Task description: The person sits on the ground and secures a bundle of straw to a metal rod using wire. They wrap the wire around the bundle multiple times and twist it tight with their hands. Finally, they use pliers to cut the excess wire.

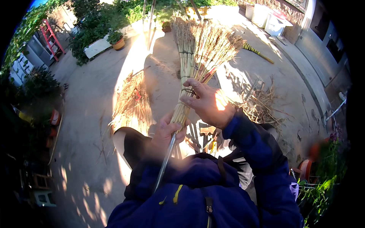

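Observation:
A broom of bound plant stalks [186,64] points away from me, its bushy heads spread at the far end and dark bindings around its stalks. My left hand [168,131] is closed around the narrow lower end of the bundle. A shiny metal rod or tube [166,162] runs from that hand down towards my jacket; whether it enters the stalks is hidden. My right hand [206,101] is at the upper part of the neck, thumb and forefinger apart beside the dark binding, the fingertips at the stalks. Its other fingers are partly hidden.
A loose pile of broom straw [134,102] lies on the concrete at left, and stalk scraps [261,105] lie at right. Tools [212,144] are between my legs. Further off are a yellow-and-black striped stick [258,52], white buckets [275,22], a potted plant [117,42] and a red ladder [51,40].

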Motion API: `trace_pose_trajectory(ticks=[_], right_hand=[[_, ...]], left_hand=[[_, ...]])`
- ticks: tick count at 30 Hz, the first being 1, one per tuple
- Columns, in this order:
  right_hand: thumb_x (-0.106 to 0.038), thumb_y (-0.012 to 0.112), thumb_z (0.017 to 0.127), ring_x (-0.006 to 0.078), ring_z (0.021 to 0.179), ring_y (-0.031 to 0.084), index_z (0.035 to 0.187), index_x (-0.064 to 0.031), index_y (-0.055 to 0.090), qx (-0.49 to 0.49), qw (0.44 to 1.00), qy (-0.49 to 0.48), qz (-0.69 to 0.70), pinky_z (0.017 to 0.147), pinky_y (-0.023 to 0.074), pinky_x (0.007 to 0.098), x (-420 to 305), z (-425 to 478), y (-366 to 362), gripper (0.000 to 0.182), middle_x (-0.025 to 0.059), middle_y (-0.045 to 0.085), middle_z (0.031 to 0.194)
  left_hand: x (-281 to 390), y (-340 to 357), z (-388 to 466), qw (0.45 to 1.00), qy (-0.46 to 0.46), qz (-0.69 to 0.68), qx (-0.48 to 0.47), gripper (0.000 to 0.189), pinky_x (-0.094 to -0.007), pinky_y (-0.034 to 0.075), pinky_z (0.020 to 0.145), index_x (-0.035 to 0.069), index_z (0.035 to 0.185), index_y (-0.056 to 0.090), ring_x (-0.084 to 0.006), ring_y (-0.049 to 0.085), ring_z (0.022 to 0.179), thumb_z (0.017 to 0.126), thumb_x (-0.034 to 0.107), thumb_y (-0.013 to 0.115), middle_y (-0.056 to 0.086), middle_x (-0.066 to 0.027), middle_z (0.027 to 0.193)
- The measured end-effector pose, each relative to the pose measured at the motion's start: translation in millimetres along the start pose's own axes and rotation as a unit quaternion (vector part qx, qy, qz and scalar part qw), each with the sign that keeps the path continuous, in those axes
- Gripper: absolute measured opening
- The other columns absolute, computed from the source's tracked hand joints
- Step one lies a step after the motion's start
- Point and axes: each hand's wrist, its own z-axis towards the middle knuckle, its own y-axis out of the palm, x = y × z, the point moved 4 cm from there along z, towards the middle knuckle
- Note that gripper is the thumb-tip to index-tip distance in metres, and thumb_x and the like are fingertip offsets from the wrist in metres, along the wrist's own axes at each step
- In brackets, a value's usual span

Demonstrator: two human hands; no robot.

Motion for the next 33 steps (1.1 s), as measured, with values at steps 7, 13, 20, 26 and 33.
trace_pose_trajectory(ticks=[7, 13, 20, 26, 33], right_hand=[[-0.006, 0.068, 0.074, 0.0226, 0.071, 0.062, 0.094, -0.0117, 0.068, -0.007, 0.991, -0.100, -0.087, 0.059, 0.0520, 0.0331, 18.2, -9.1, 3.6, 0.021, 0.0053, 0.059, 0.081], [-0.006, 0.065, 0.071, 0.0265, 0.071, 0.059, 0.091, -0.0093, 0.064, 0.002, 0.988, -0.124, -0.089, 0.057, 0.0493, 0.0375, 21.1, -11.2, 1.9, 0.020, 0.0058, 0.055, 0.077], [-0.006, 0.067, 0.071, 0.0291, 0.060, 0.058, 0.087, -0.0087, 0.062, -0.019, 0.994, -0.083, -0.067, 0.051, 0.0464, 0.0398, 16.8, -22.5, 0.8, 0.018, 0.0062, 0.052, 0.067], [-0.006, 0.066, 0.071, 0.0310, 0.059, 0.058, 0.079, -0.0071, 0.056, -0.020, 0.999, -0.041, -0.028, 0.051, 0.0462, 0.0405, 10.9, -28.7, 3.5, 0.013, 0.0084, 0.052, 0.066], [-0.007, 0.066, 0.075, 0.0312, 0.066, 0.063, 0.084, -0.0062, 0.063, -0.024, 1.000, -0.009, -0.015, 0.058, 0.0519, 0.0381, 13.6, -24.4, -6.6, 0.010, 0.0099, 0.061, 0.074]], left_hand=[[-1.7, 0.2, -0.3, 1.000, 0.000, -0.014, -0.008, 0.048, -0.0221, 0.046, 0.044, 0.000, 0.133, 0.042, -0.0113, 0.052, 0.059, 0.088, 0.010, 0.057, 0.060, -0.0177, 0.103], [-9.4, -5.6, 2.6, 0.997, -0.016, -0.064, -0.036, 0.051, -0.0256, 0.048, 0.045, 0.000, 0.136, 0.039, -0.0135, 0.051, 0.059, 0.090, 0.016, 0.054, 0.057, -0.0205, 0.105], [-17.6, 3.0, 2.6, 0.982, -0.032, -0.181, -0.044, 0.049, -0.0260, 0.049, 0.048, -0.001, 0.135, 0.039, -0.0142, 0.051, 0.063, 0.092, 0.017, 0.053, 0.052, -0.0191, 0.104], [-14.1, 0.0, 3.6, 0.995, -0.041, -0.083, -0.043, 0.049, -0.0233, 0.047, 0.047, 0.000, 0.132, 0.041, -0.0107, 0.050, 0.062, 0.088, 0.006, 0.062, 0.052, -0.0158, 0.104], [-11.1, 4.7, 2.0, 0.998, -0.039, -0.028, -0.042, 0.045, -0.0213, 0.045, 0.047, 0.007, 0.131, 0.044, -0.0081, 0.049, 0.060, 0.096, 0.027, 0.062, 0.055, -0.0122, 0.100]])
